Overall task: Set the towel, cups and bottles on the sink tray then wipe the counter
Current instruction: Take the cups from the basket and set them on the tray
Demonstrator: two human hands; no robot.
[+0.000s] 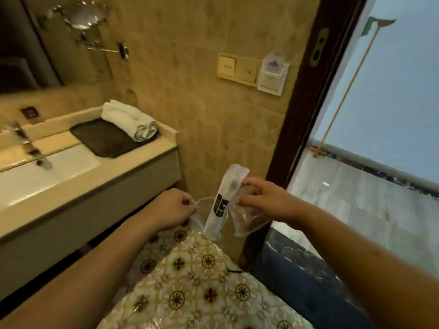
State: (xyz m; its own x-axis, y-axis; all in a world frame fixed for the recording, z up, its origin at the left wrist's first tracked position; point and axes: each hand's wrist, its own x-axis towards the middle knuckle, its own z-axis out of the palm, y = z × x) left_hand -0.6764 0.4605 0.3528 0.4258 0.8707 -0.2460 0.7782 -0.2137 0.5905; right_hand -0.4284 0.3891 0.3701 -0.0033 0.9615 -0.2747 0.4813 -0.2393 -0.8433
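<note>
We hold two clear cups low centre: left hand [174,207] pinches cup [209,216] rim, right hand [266,200] grips second cup [249,217]; tray [107,138] lies upper left, left hand nearer.

Rolled white towel [130,119] on dark tray [104,138], two clear cups [209,216] held above floor

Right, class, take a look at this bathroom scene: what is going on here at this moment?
A person stands beside a bathroom sink counter, holding a clear cup in each hand. The left hand grips the rim of one clear cup that has a wrapped sachet standing in it. The right hand holds the second clear cup. On the counter, a rolled white towel already lies on the dark tray. No bottles are in view, and the cups have not yet reached the tray.
</note>
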